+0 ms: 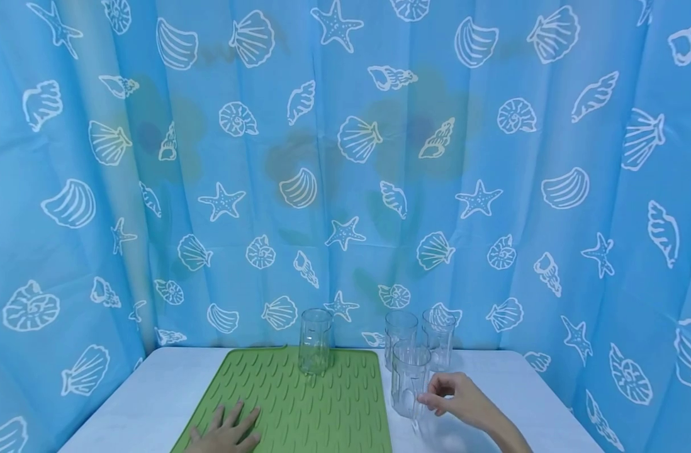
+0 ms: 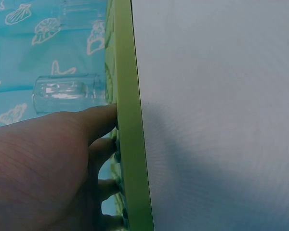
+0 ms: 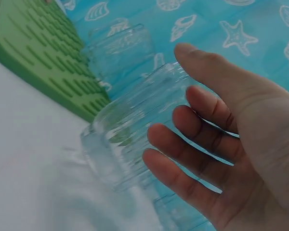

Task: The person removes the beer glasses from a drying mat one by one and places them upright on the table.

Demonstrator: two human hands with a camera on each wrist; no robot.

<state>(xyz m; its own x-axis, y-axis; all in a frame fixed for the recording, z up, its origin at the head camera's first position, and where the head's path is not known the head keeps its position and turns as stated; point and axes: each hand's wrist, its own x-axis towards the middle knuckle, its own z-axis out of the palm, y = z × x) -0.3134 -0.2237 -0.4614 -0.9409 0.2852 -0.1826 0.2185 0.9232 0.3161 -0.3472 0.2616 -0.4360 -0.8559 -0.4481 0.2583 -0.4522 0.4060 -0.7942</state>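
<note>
Mat point(image 1: 300, 409), green, is laid on the bench point(image 1: 136, 396) at lower centre of the head view; one far glass point(image 1: 314, 346) is stood near its back edge. At lower right, a front glass point(image 1: 404, 387) and two rear glasses point(image 1: 440, 346) are clustered. The left hand point(image 1: 225, 434) is rested on the mat, fingers spread; the right hand point(image 1: 461, 399), loosely curved, is placed at the front glass.

Left wrist view: fingertips point(image 2: 108, 115) are set against the mat.

Right wrist view: the front glass, at centre, is overlapped by parted fingers; contact cannot be told.

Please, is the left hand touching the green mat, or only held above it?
Touching. The left wrist view shows the left hand with fingertips against the green mat's upper side.
</note>
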